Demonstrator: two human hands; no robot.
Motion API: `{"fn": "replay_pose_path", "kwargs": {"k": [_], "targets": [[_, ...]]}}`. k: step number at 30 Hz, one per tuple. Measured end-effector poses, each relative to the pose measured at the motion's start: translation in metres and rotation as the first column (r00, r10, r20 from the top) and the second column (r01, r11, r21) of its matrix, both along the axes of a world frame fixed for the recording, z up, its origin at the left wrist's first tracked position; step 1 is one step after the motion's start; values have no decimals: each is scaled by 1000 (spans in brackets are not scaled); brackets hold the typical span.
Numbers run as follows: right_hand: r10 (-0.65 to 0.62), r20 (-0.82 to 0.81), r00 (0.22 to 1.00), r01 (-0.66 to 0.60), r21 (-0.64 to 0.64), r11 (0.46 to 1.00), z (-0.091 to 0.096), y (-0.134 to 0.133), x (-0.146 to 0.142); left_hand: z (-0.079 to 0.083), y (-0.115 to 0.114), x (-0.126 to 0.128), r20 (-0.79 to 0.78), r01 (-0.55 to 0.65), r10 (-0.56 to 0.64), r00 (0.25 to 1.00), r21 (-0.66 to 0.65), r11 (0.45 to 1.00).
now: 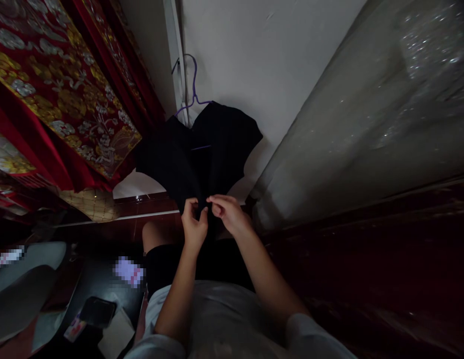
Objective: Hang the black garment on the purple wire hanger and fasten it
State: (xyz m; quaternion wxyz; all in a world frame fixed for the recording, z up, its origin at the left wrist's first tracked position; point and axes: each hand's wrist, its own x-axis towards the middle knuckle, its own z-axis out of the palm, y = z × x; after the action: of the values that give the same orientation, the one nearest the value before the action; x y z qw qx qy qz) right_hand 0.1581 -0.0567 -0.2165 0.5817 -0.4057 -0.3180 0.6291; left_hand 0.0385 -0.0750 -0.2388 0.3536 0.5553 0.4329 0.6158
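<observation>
A black short-sleeved garment (232, 134) hangs from a purple hanger (195, 92) in front of me, its front parted below the neck. My left hand (194, 227) is at the lower front of the garment, fingers curled round its dark cloth and the thumb pointing up along the opening. Just to the right, my right hand (230, 214) is closed in a pinch close to the same front edge. Whatever lies between those right fingertips is too small and dark to make out. The garment's lower part is lost in shadow against my black shorts.
Red cloth with gold and silver embroidery (82, 99) hangs at the left. A large plastic-wrapped panel (351, 114) stands at the right. At lower left are a grey chair (26, 284) and a dark surface with a black phone-like object (98, 312) and a pale packet (116, 335).
</observation>
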Motion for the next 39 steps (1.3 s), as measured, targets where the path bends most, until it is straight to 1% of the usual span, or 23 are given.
{"fn": "replay_pose_path", "kwargs": {"k": [1,3,7,9,10,11,12,13,15,18,20,21,22,23,25,28,30,32,34,36,37,38,39], "targets": [[-17,-9,1000,17,23,1000,8,11,1,-4,2,0,-24,-9,9,1000,1,1000],[-49,-37,998,52,73,996,32,37,3,-14,7,-2,-89,-20,19,996,-9,1000],[-106,-61,993,114,156,981,94,93,6,-41,18,-8,-226,-27,19,974,-33,999],[-117,-24,993,120,211,970,121,109,4,-47,26,-14,-289,-31,25,957,-16,999],[-119,-4,993,117,237,964,130,113,2,-46,32,-18,-329,-22,21,944,0,1000],[-121,17,993,112,261,959,137,113,0,-41,37,-22,-372,-6,15,928,25,1000],[-125,35,992,110,282,953,141,112,-2,-33,44,-27,-413,21,6,911,61,998],[-130,55,990,108,300,948,143,109,-3,-20,52,-31,-452,57,-2,892,107,993],[-146,99,984,106,331,938,142,101,-5,15,68,-38,-482,123,9,876,243,962],[-156,164,974,84,376,923,138,91,-3,81,93,-39,-470,150,76,879,425,893],[-142,190,972,54,406,912,138,87,0,121,109,-34,-484,178,104,869,502,846],[-134,199,971,39,420,907,138,87,2,137,116,-31,-509,201,116,853,525,827],[-128,209,970,25,433,901,139,87,4,149,122,-28,-541,224,130,831,540,811],[-128,220,967,17,445,895,139,87,6,158,127,-25,-573,243,150,806,550,799],[-151,246,957,19,469,883,137,91,9,166,132,-20,-619,255,199,760,565,784],[-230,291,929,59,496,866,124,102,8,163,126,-14,-627,223,264,733,588,777],[-295,335,895,100,494,864,107,110,5,162,116,-13,-587,192,277,761,611,768],[-324,398,858,124,451,884,87,115,1,169,109,-20,-493,124,295,818,653,747],[-280,446,850,108,372,922,67,114,-1,178,109,-40,-346,-5,339,875,694,720],[-211,438,874,70,315,947,50,108,-3,182,121,-73,-160,-189,398,903,685,704],[-186,420,888,52,311,949,44,103,-3,179,129,-92,-62,-284,420,905,647,707],[-171,402,900,35,324,946,40,97,-4,171,137,-110,39,-374,431,902,570,732],[-161,388,907,19,345,938,37,91,-5,158,143,-127,131,-435,424,896,447,782]]}}
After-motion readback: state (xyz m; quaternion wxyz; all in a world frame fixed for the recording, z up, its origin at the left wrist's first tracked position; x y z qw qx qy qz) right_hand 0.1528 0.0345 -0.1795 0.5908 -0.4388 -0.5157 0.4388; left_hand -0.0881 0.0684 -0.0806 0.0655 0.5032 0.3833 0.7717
